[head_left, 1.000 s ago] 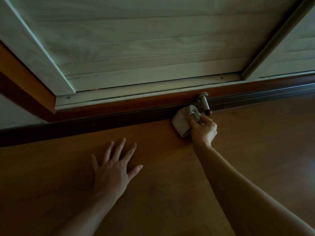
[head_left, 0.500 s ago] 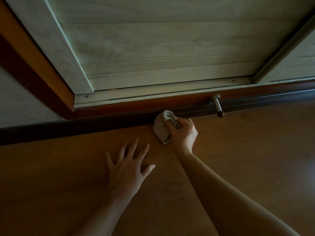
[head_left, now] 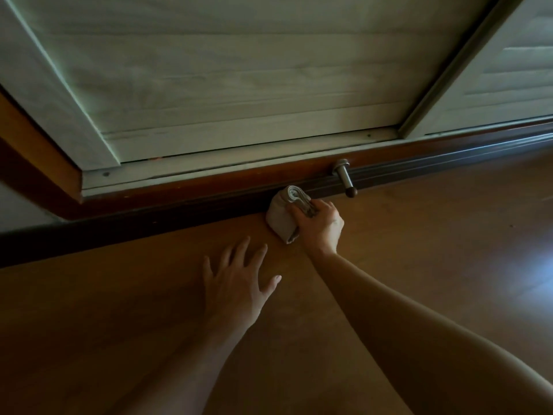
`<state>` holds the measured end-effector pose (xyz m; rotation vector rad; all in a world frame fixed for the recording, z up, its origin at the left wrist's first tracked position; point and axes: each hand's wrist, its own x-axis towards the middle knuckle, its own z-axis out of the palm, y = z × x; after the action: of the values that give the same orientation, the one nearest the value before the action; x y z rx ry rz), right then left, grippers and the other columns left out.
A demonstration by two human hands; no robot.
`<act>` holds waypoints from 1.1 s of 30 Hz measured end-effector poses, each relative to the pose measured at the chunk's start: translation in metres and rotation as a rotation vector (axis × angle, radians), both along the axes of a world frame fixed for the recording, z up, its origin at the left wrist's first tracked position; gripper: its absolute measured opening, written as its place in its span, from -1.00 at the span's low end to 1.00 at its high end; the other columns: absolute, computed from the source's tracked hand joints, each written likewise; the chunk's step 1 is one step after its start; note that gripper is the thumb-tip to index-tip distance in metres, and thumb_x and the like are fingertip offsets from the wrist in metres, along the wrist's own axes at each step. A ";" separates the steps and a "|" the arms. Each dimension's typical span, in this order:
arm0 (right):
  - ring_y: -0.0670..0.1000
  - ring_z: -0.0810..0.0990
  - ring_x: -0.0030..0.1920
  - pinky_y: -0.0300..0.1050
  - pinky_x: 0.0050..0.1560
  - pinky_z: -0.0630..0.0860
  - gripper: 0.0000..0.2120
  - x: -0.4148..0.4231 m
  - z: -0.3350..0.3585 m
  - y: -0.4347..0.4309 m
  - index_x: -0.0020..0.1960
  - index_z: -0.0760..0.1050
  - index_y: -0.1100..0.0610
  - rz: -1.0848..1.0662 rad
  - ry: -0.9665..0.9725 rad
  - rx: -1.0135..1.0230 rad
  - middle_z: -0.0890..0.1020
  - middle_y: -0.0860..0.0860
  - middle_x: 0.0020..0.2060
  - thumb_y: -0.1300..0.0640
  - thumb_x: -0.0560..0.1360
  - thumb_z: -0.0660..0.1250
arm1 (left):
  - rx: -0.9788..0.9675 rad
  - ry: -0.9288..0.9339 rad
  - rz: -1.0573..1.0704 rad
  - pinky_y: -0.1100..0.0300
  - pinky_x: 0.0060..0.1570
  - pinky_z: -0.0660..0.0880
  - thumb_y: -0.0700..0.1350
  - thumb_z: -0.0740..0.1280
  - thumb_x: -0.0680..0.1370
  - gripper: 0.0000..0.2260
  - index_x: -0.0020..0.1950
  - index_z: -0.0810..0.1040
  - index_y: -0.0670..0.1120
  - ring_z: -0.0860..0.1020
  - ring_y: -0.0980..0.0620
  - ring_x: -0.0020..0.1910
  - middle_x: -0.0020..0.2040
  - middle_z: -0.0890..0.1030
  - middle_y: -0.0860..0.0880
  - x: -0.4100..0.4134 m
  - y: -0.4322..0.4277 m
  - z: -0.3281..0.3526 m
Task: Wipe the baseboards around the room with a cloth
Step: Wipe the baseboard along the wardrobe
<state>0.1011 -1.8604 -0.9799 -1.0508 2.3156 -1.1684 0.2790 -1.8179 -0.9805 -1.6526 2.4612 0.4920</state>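
A dark brown baseboard [head_left: 155,218] runs across the view where the wooden floor meets the wall. My right hand [head_left: 318,224] grips a folded grey cloth [head_left: 281,215] and presses it against the baseboard, just left of a metal door stop [head_left: 344,177]. My left hand [head_left: 236,287] lies flat on the floor with its fingers spread, nearer to me and left of the cloth, holding nothing.
Above the baseboard stands a pale sliding door [head_left: 224,85] in a metal track, with a second panel [head_left: 508,70] at the right. The door stop sticks out over the floor. A wooden frame edge [head_left: 39,151] sits at the left. Light reflects off the floor [head_left: 514,265] at right.
My right hand slid the cloth leftward along the baseboard away from the door stop, then a little back toward it. My left hand stayed flat on the floor.
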 end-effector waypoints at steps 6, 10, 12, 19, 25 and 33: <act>-0.17 0.53 -0.15 -0.36 -0.16 0.46 -0.69 -0.029 -0.007 -0.002 0.01 0.65 0.07 0.028 -0.108 0.006 0.57 -0.10 -0.15 -0.11 0.39 0.53 | 0.049 0.014 0.054 -0.33 0.51 -0.04 0.49 0.06 0.51 -0.25 0.61 -0.04 0.24 -0.11 -0.02 0.62 0.65 -0.10 0.07 -0.043 -0.008 -0.001; -0.05 0.59 -0.09 -0.10 -0.04 0.57 -0.67 -0.071 -0.005 0.002 0.00 0.65 0.06 -0.134 -0.191 0.006 0.62 -0.04 -0.10 -0.14 0.39 0.52 | 0.094 -0.080 0.061 -0.39 0.49 -0.11 0.58 0.03 0.42 -0.15 0.59 -0.22 0.31 -0.28 -0.07 0.61 0.63 -0.31 0.09 -0.063 -0.008 -0.003; -0.06 0.57 -0.12 -0.15 -0.07 0.54 -0.74 -0.089 -0.001 0.003 -0.03 0.65 0.05 -0.154 -0.194 -0.003 0.60 -0.02 -0.11 -0.10 0.41 0.52 | 0.110 -0.126 0.070 -0.40 0.49 -0.11 0.60 0.03 0.39 -0.13 0.56 -0.29 0.33 -0.33 -0.10 0.59 0.61 -0.38 0.09 -0.068 -0.008 -0.003; -0.18 0.49 -0.20 -0.31 -0.11 0.47 -0.73 -0.076 0.006 0.001 -0.14 0.42 -0.09 0.040 -0.288 -0.008 0.47 -0.17 -0.20 -0.06 0.40 0.53 | 0.201 -0.146 0.136 -0.31 0.53 -0.06 0.51 0.17 0.45 -0.13 0.58 -0.25 0.33 -0.31 -0.10 0.60 0.61 -0.36 0.08 -0.083 -0.007 0.010; -0.19 0.47 -0.23 -0.45 -0.17 0.47 -0.90 -0.122 -0.005 0.000 -0.06 0.63 0.15 0.011 -0.192 0.025 0.57 -0.01 -0.09 0.15 0.45 0.47 | 0.242 -0.111 0.193 -0.34 0.53 -0.03 0.43 0.28 0.46 -0.11 0.59 -0.21 0.32 -0.31 -0.11 0.60 0.60 -0.38 0.09 -0.090 -0.006 0.015; -0.12 0.51 -0.18 -0.46 -0.28 0.34 -0.78 -0.155 0.002 0.001 -0.03 0.63 0.11 0.063 -0.148 -0.007 0.56 -0.04 -0.12 0.01 0.43 0.52 | 0.243 -0.182 0.147 -0.32 0.51 0.02 0.46 0.19 0.48 -0.13 0.58 -0.30 0.29 -0.29 -0.18 0.60 0.59 -0.42 0.04 -0.096 -0.008 0.013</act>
<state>-0.0539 -1.8592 -0.9781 -0.9969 2.1512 -1.1889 0.1832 -1.8256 -0.9677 -1.7008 2.0720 0.6022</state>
